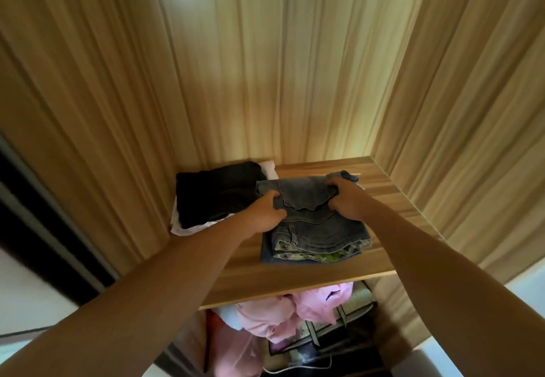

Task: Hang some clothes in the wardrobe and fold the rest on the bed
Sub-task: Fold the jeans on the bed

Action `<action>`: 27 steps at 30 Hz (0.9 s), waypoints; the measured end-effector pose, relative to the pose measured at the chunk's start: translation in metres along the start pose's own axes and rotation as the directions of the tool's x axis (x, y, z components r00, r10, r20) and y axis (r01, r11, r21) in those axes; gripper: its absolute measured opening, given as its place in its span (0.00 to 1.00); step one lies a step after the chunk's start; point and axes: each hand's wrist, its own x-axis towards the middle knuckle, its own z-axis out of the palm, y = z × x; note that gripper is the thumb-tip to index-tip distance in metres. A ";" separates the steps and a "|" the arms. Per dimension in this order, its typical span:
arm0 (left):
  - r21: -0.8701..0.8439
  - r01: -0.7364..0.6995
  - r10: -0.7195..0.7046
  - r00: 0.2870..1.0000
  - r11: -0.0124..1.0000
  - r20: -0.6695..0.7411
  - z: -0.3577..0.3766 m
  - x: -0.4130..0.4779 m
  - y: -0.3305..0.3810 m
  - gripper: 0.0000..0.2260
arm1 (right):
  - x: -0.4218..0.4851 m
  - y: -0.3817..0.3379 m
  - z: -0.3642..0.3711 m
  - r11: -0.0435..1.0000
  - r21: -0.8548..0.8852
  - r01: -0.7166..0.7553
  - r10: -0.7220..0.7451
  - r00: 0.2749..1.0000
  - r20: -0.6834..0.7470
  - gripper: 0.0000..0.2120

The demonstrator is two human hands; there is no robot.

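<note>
Denim jeans (312, 223) folded on wardrobe shelf (295, 279), both hands gripping: left hand (265, 214), right hand (349, 202)

Left of the folded jeans (318, 229): a black folded garment (218, 196) lies against them and fills the shelf (392, 199) to the left wall (88, 105).
Right of the folded jeans: bare board up to the right wall (460, 111).
Front of the folded jeans: bare board to the edge.
Above the folded jeans: open, seemingly tall.
Below the folded jeans: pink clothes (295, 311) crowd under the shelf.

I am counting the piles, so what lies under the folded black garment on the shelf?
A white cloth lies under the black garment; its edges show at the front left and back right. Its middle is covered, so whether it is one piece cannot be seen.
</note>
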 end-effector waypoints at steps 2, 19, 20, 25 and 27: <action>-0.073 0.023 -0.023 1.000 0.997 0.004 0.004 0.021 0.001 0.24 | 0.024 0.011 0.003 1.000 0.016 0.007 -0.007 1.000 -0.013 0.24; -0.266 0.103 -0.115 0.993 0.958 -0.031 0.046 0.211 0.002 0.23 | 0.203 0.120 0.013 0.990 0.141 0.024 -0.010 0.995 -0.099 0.17; -0.272 0.104 -0.121 0.991 0.957 -0.049 0.048 0.220 0.001 0.24 | 0.210 0.124 0.015 0.989 0.148 0.027 -0.012 0.995 -0.103 0.18; -0.312 0.071 -0.113 0.986 0.948 -0.119 0.051 0.256 -0.011 0.26 | 0.254 0.134 0.034 0.981 0.189 0.055 -0.028 0.989 -0.144 0.20; -0.194 0.009 -0.044 0.983 0.981 -0.177 0.051 0.269 -0.019 0.24 | 0.271 0.140 0.044 0.977 0.213 0.031 0.001 0.989 -0.148 0.21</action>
